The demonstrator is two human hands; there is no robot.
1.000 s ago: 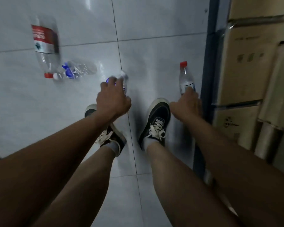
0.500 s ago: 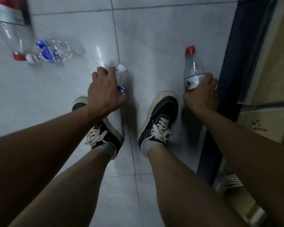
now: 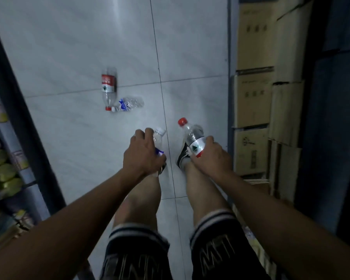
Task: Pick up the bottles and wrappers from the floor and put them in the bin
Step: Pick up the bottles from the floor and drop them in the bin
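My left hand (image 3: 142, 153) grips a small clear bottle (image 3: 158, 138) with a white cap and a blue label, held above my left foot. My right hand (image 3: 211, 157) grips a clear bottle (image 3: 193, 136) with a red cap and a white-and-red label, lifted over my right shoe. Farther out on the grey tiled floor (image 3: 79, 138) lie two more: a larger red-labelled bottle (image 3: 109, 87) with a red cap, and a crushed clear bottle (image 3: 129, 104) with a blue label touching its neck. No bin or wrappers show in view.
Stacked cardboard boxes (image 3: 255, 102) line the right side of the narrow aisle. A dark shelf frame (image 3: 18, 118) with packaged goods (image 3: 2, 170) stands along the left. My legs and shoes are below the hands.
Both hands have lifted their bottles off the floor. The view has risen and pulled back, so the two lying bottles now appear farther away.
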